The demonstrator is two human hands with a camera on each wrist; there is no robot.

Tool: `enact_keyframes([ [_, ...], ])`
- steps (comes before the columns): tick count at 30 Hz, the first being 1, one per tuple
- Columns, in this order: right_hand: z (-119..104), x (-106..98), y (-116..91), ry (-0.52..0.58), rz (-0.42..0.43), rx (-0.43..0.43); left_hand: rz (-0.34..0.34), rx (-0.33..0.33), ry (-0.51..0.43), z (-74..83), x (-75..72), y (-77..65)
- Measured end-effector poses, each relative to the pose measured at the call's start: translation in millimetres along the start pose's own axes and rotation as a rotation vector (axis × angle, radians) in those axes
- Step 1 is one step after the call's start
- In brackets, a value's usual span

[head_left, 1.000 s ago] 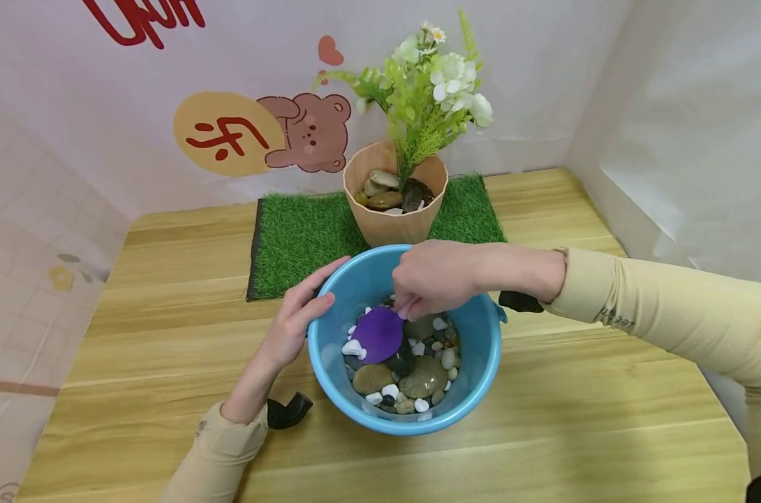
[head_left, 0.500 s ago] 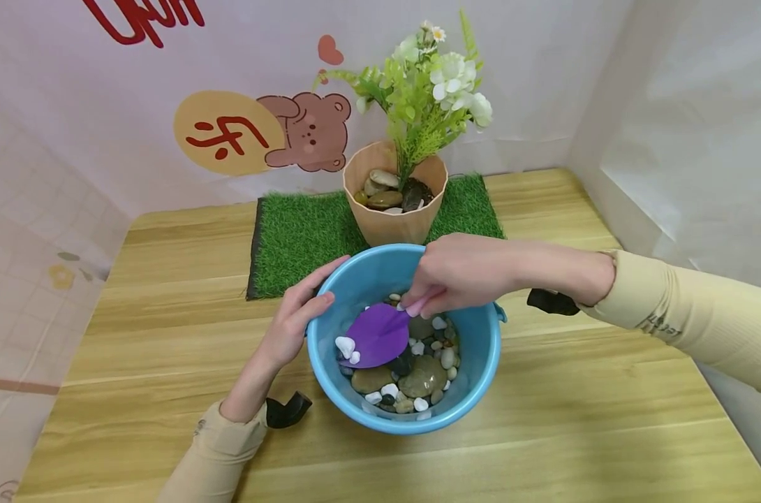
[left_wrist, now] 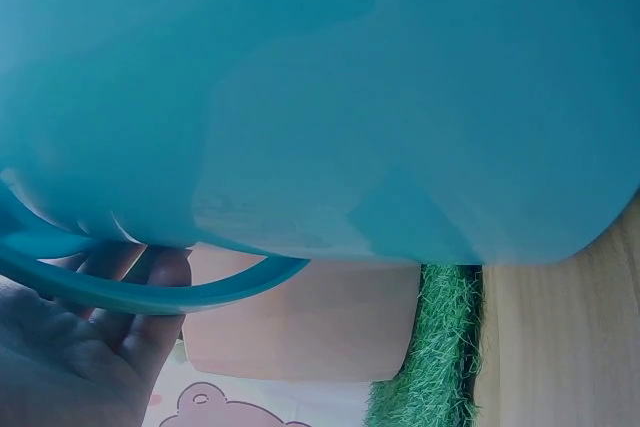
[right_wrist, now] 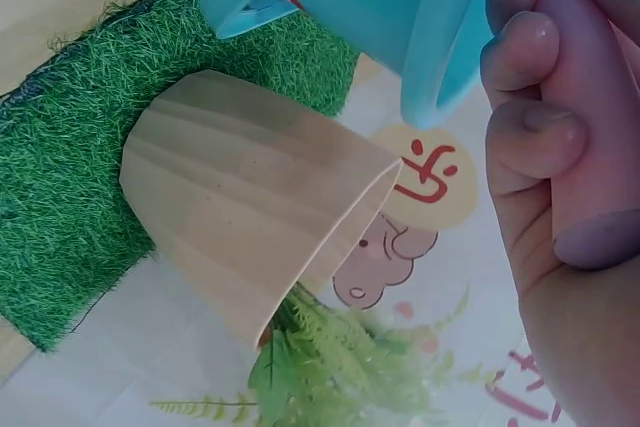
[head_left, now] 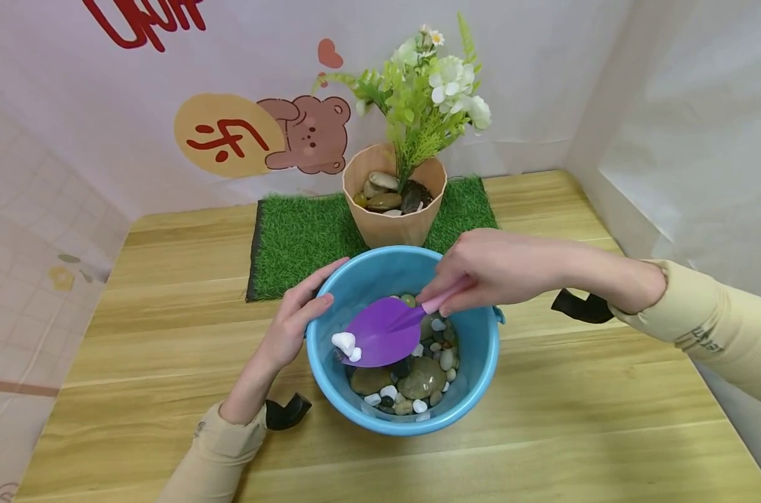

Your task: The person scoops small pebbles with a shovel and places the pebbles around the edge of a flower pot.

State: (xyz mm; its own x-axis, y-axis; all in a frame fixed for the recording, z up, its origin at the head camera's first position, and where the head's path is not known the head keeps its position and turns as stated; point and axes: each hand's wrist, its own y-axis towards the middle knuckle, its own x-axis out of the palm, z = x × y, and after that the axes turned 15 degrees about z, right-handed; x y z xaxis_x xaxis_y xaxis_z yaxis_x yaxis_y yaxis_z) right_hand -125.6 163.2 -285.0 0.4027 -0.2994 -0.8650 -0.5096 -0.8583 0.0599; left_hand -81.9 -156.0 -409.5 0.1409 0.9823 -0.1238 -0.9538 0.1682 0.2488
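Observation:
My right hand (head_left: 490, 271) grips the pink handle of a purple plastic shovel (head_left: 383, 334); its fingers wrap round the handle (right_wrist: 597, 137) in the right wrist view. The shovel blade is inside a light blue bucket (head_left: 402, 427), above the stones, with white pebbles (head_left: 344, 343) near its tip. My left hand (head_left: 295, 318) holds the bucket's left side, thumb at the rim. In the left wrist view its fingers lie behind the curved bucket handle (left_wrist: 215, 294). Large brown stones (head_left: 422, 378) and smaller pebbles cover the bucket's bottom; the blade hides some of them.
Behind the bucket, a peach flower pot (head_left: 396, 227) with stones, greenery and white flowers stands on an artificial grass mat (head_left: 301, 241). All this is on a wooden table (head_left: 581, 419). A wall with a bear print (head_left: 314, 133) rises at the back.
My right hand has moved right, drawing the shovel slightly back and showing more of its handle. The white pebbles have come onto the blade's tip. My left hand stays at the rim.

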Motion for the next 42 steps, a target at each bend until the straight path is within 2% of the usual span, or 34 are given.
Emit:
enact_keyframes([
  [7,3,-8,-15,0.062,0.046,0.023,0.005,0.02,0.0,-0.7,0.6,-0.4],
  [12,6,-18,-27,0.078,0.116,0.07,0.012,0.017,0.016,0.0,0.4,-1.1],
  [25,28,-43,-55,-0.071,0.295,0.29,0.007,-0.003,-0.01,1.2,-1.1,-1.8],
  [33,48,-57,-53,-0.185,0.353,0.481,0.006,0.003,-0.01,1.1,-1.4,-1.8],
  [42,67,-74,-40,-0.27,0.344,0.548,-0.008,-0.002,-0.014,1.9,-0.4,-1.7],
])
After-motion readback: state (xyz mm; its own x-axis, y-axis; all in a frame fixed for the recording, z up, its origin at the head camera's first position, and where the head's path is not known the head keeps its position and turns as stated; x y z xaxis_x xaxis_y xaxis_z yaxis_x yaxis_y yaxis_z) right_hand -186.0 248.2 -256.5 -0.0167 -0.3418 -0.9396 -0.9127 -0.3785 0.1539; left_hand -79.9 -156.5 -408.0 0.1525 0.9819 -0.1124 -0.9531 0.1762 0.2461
